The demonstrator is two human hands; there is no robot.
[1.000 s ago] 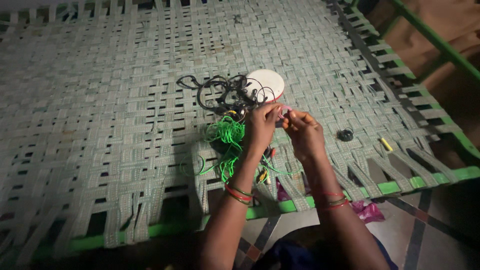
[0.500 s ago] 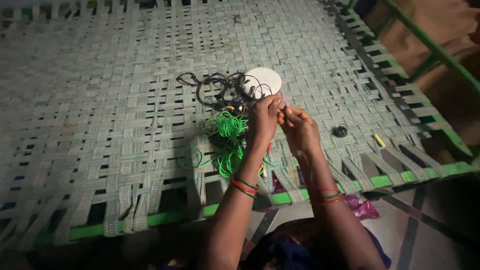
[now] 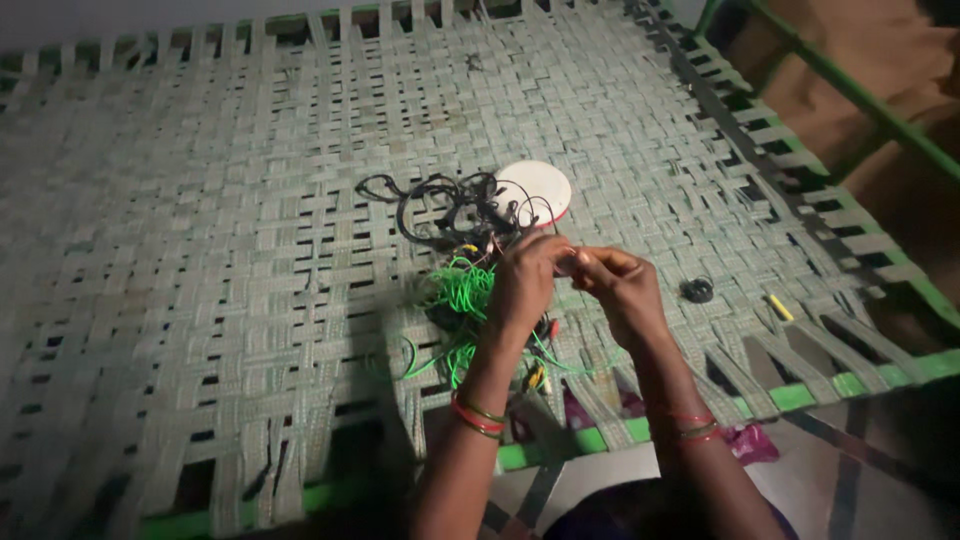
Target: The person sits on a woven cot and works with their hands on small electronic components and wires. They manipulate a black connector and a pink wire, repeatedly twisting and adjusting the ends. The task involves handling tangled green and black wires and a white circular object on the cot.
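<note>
A green-framed woven cot (image 3: 250, 260) fills the frame. At its centre lies a tangle of black wires (image 3: 440, 205), green wires (image 3: 462, 300) and a white round disc (image 3: 535, 190). Compared with a second ago, the left hand (image 3: 525, 285) and right hand (image 3: 622, 290) have barely shifted, fingertips pinched together on something too small to identify.

green wires (image 3: 462, 300) | tangled, loose | on woven cot, under hands (image 3: 575, 275)
</note>
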